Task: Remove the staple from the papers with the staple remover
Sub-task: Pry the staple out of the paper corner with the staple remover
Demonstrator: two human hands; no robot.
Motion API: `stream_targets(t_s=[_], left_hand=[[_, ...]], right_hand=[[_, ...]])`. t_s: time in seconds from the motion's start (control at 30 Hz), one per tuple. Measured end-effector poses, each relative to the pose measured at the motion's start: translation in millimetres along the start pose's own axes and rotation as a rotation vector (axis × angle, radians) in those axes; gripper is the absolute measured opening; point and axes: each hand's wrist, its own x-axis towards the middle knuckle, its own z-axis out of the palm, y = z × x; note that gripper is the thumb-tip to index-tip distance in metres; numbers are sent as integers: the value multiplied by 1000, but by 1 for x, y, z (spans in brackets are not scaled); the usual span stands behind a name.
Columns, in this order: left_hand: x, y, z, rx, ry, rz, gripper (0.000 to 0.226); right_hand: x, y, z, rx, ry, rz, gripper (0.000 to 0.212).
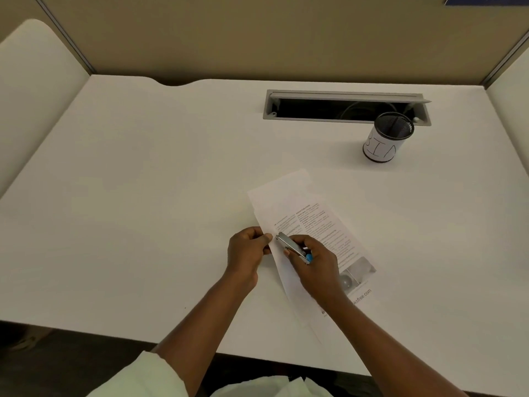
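We see the stapled white printed papers (309, 224) lying flat on the white worktop (143, 196), near its front edge and right of centre, turned at a slant so that their long side runs from upper left to lower right. Small black text covers the top sheet, a grey photograph sits toward the lower end, and part of a web address shows beside the right forearm. The staple itself is too small for us to make out; it probably sits at the left edge where the tool's tip meets the sheet.

Our right hand (315, 265) rests over the papers and is closed around the slim silver metal staple remover with a blue end (293, 247), thumb and fingers clamped along its body. The tool points up and to the left, its narrow tip touching the papers' left edge. Our left hand (247, 253) sits just beside that tip, with thumb and fingers pinched shut on the same edge of the papers, the sheet lifting slightly there.

Both forearms reach in from the bottom of the view, and a pale green sleeve (151, 376) shows at the left elbow.

Well behind the papers, toward the right, stands a black mesh pen cup wrapped in a white hand-lettered paper band (386, 141). Just behind it a long grey cable slot with its flap open (343, 107) is set into the worktop. Tan partition panels (257, 32) close off the back and sides.
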Motion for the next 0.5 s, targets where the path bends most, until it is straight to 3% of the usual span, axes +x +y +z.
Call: stream_targets(t_s=[0.23,0.5], left_hand=[[1,-1,1,13,-5,38,21],[5,-1,2,13,-15,48,19]], right_hand=[[4,-4,-1,-3,-9,-41,25],[11,-9,-3,115,-78,76,14]])
